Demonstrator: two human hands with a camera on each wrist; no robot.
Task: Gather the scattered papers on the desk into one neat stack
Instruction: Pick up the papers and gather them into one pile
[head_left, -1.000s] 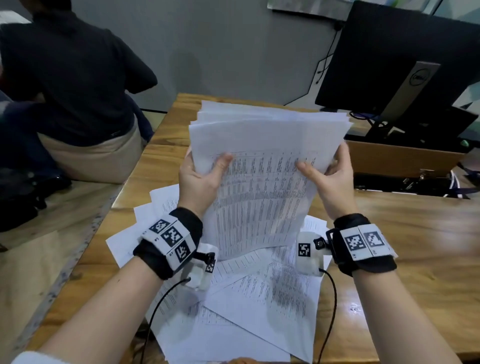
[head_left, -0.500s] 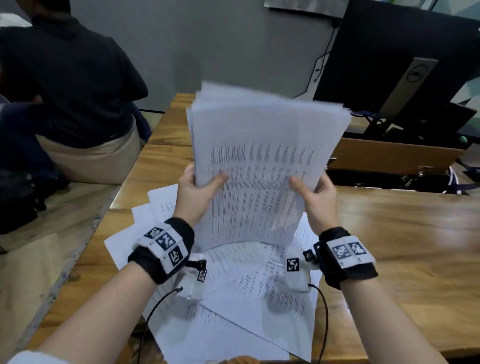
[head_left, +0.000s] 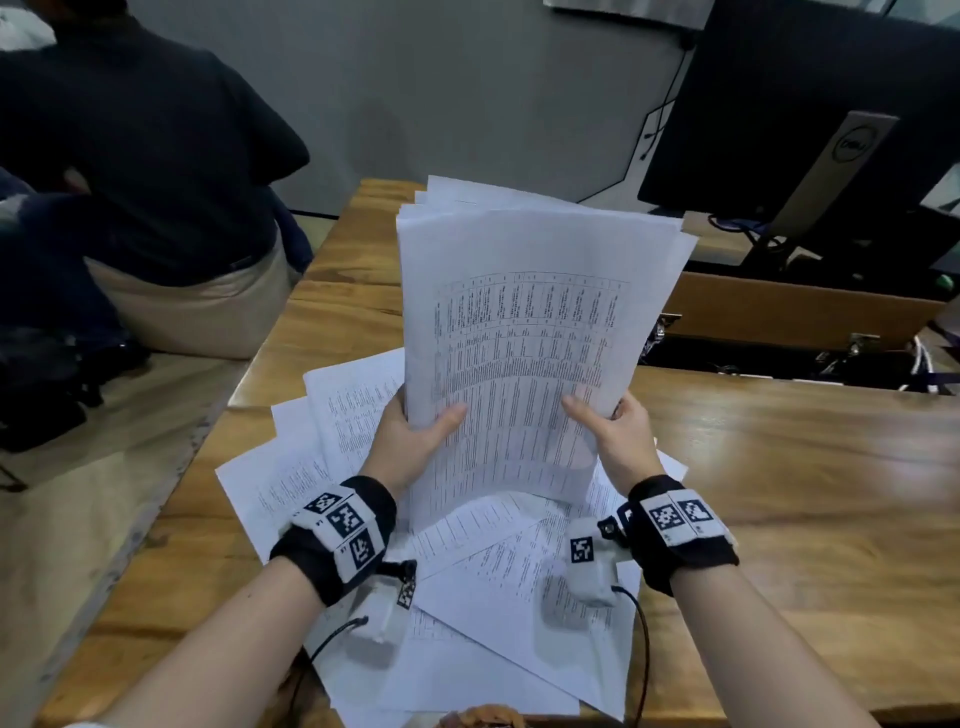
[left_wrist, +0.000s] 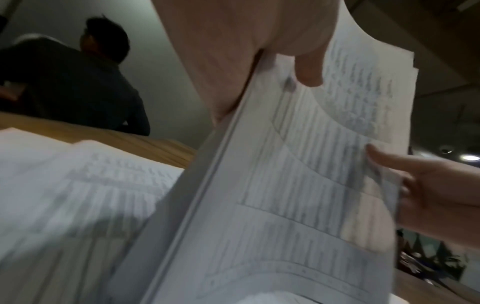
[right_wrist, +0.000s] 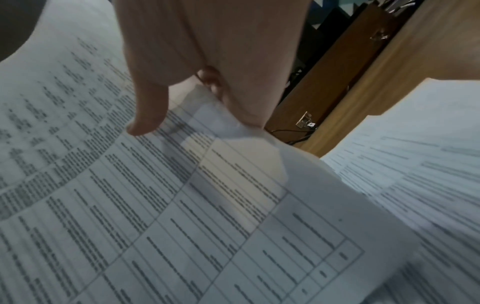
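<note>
A sheaf of white printed papers (head_left: 530, 338) stands nearly upright above the wooden desk (head_left: 779, 467), its lower edge curling on the loose sheets (head_left: 509, 597) spread beneath. My left hand (head_left: 415, 434) grips the sheaf's left edge, thumb on the front page. My right hand (head_left: 610, 431) grips the right edge the same way. The left wrist view shows the sheaf (left_wrist: 298, 185) edge-on with my left hand's thumb (left_wrist: 309, 67) on it. In the right wrist view my right hand's thumb (right_wrist: 148, 111) presses the printed page (right_wrist: 155, 205).
A person in a dark shirt (head_left: 130, 156) sits at the left beyond the desk's edge. A black monitor (head_left: 810, 104) on a stand occupies the back right, with a cable gap (head_left: 779, 358) in the desk below it. Bare wood lies to the right.
Both hands slid down the sheaf's sides toward its bottom, and the papers came more upright with their lower edge now down on the loose sheets.
</note>
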